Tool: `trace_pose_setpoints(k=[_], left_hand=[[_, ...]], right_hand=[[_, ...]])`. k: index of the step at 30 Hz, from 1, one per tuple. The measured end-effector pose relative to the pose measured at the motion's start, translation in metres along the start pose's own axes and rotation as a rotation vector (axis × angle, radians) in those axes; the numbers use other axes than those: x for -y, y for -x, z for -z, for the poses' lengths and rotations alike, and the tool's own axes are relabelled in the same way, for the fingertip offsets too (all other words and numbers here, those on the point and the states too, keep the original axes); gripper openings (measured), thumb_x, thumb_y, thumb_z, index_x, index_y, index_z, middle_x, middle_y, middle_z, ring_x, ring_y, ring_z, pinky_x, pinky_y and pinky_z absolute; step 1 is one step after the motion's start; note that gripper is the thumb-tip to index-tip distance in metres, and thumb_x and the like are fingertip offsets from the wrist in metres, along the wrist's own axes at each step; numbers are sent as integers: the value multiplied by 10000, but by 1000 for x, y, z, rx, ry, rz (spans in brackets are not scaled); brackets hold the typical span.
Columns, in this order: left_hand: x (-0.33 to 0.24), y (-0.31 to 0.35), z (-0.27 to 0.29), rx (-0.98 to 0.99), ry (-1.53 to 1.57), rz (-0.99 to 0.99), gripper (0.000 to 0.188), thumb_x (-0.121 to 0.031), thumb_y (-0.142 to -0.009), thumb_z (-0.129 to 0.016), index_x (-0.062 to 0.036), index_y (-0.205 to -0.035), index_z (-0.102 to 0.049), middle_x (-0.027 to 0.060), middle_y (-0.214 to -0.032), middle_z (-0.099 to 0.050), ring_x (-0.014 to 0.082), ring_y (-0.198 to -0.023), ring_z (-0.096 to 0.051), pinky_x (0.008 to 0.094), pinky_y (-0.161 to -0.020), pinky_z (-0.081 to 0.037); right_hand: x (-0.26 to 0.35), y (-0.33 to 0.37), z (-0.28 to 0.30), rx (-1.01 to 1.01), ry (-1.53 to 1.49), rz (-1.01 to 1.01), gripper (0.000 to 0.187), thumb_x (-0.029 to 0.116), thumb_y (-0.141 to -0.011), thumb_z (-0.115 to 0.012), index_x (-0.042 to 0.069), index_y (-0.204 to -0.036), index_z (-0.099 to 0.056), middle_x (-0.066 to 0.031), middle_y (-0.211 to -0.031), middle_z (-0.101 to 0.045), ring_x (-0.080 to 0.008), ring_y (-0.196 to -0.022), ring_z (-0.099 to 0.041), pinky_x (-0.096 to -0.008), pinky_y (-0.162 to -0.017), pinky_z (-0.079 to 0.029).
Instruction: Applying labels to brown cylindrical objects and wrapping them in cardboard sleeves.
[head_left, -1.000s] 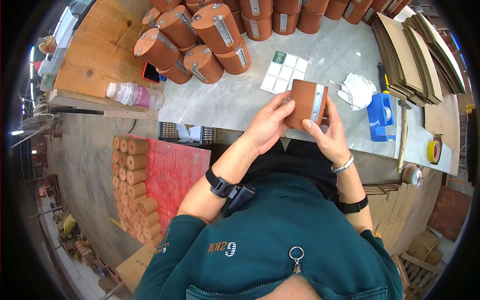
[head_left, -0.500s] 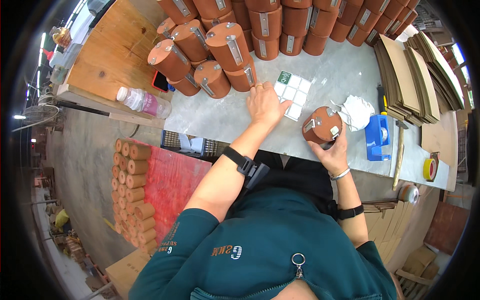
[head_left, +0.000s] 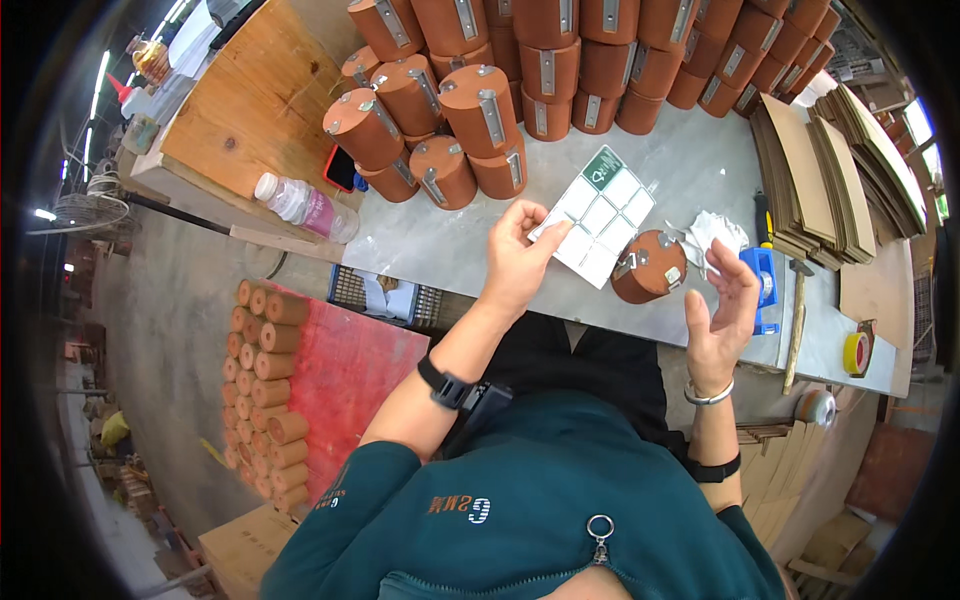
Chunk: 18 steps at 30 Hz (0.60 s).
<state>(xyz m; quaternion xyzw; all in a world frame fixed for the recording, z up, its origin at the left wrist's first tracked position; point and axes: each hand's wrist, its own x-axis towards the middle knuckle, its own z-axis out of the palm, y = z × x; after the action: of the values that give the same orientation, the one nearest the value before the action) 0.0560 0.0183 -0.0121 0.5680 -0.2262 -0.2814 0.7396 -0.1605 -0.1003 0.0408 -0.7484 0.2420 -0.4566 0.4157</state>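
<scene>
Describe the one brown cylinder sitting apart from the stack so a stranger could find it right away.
Start at the grey worktable, whose far side is piled with stacked brown cylinders. Come to the near edge, between the left hand on the white sticker sheet and the open right hand. The lone brown cylinder lies there, separate from the pile, beside crumpled white paper.

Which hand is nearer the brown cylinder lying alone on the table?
Right. The right hand hovers open just beside the brown cylinder; the left hand is farther away, fingers on the white label sheet.
</scene>
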Motion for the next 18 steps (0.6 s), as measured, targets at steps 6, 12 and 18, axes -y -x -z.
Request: trace_pose_setpoints(k=[6, 12, 18], left_hand=[[-31, 29, -2, 13, 447, 28, 156, -19, -932, -672, -61, -990, -534, 18, -971, -631, 71, -904, -591, 253, -835, -492], [-47, 56, 3, 223, 348, 246, 172, -69, -957, -654, -30, -1096, -561, 44, -1040, -661, 95, -979, -611, 273, -893, -497], [-55, 45, 5, 292, 236, 267, 149, -72, -957, -640, 6, -1083, -634, 50, -962, -693, 91, -879, -663, 254, -809, -562]], right_hand=[[28, -6, -49, 69, -322, -165, 352, 33, -898, -700, 22, -1154, -459, -144, -1207, -597, -143, -1030, -610, -256, -833, -491], [32, -1, -58, 149, -412, -261, 259, -53, -929, -630, 33, -1047, -416, 16, -803, -525, -14, -689, -515, -179, -594, -412], [25, 15, -46, 250, -96, -205, 259, 0, -876, -713, 24, -1021, -501, -2, -747, -573, -43, -634, -553, -203, -572, -437]])
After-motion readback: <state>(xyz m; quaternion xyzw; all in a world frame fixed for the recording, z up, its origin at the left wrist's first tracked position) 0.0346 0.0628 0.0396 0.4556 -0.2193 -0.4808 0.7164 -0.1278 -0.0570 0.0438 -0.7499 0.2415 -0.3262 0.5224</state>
